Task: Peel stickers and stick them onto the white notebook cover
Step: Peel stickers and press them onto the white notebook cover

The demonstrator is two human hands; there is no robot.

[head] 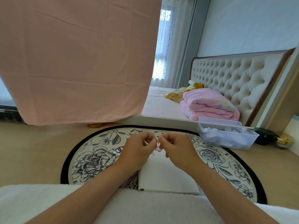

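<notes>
Right now your left hand (137, 149) and right hand (176, 147) meet above the far end of the white rectangular notebook (165, 177), fingers (152, 138) of both curled in and pinching a small pink cartoon sticker (158, 145) between them. To your right, the clear plastic bin (226, 140) holds pale lilac-white pieces I cannot identify, and it sits on the rim of the round black-edged floral mat (90, 152) under the notebook. Bare wooden tabletop (32, 151) lies left of the mat, while the notebook's near edge meets the white fluffy cloth (145, 207).
</notes>
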